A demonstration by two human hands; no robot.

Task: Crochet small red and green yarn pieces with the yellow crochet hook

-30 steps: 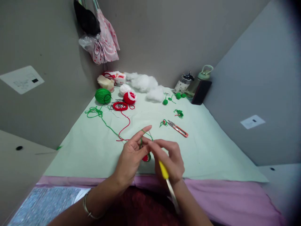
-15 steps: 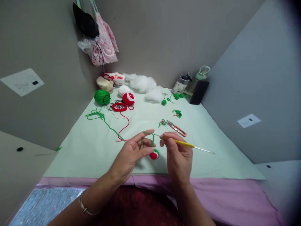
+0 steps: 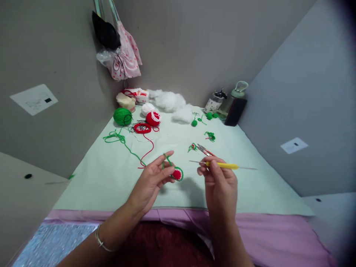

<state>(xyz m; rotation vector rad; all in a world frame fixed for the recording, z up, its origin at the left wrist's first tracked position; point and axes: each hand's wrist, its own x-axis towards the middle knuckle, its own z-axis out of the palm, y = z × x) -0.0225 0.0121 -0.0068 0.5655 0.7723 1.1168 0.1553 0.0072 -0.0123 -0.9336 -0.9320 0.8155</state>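
My left hand (image 3: 151,178) pinches a small round crochet piece (image 3: 177,174), red in the middle with a white ring and a green edge. Green yarn (image 3: 168,158) runs from the piece over the raised index finger and back across the cloth. In my right hand (image 3: 221,181) is a crochet hook (image 3: 224,165) with a yellow handle, its thin metal tip pointing left. The hook is apart from the piece, with no yarn on it that I can see. Thread snips (image 3: 205,150) lie just beyond my right hand, partly hidden by it.
A green yarn ball (image 3: 122,116), a red-and-white ball (image 3: 153,118) and white stuffing (image 3: 169,101) sit at the back. Yarn scraps (image 3: 192,147) lie mid-table. A phone (image 3: 236,112) leans on a bottle (image 3: 240,87) at the back right. Grey panels (image 3: 300,92) enclose the sides.
My right hand and the hook have moved right, off the green yarn. My left hand has tilted the crochet piece so its red face shows more. The view has shifted slightly.
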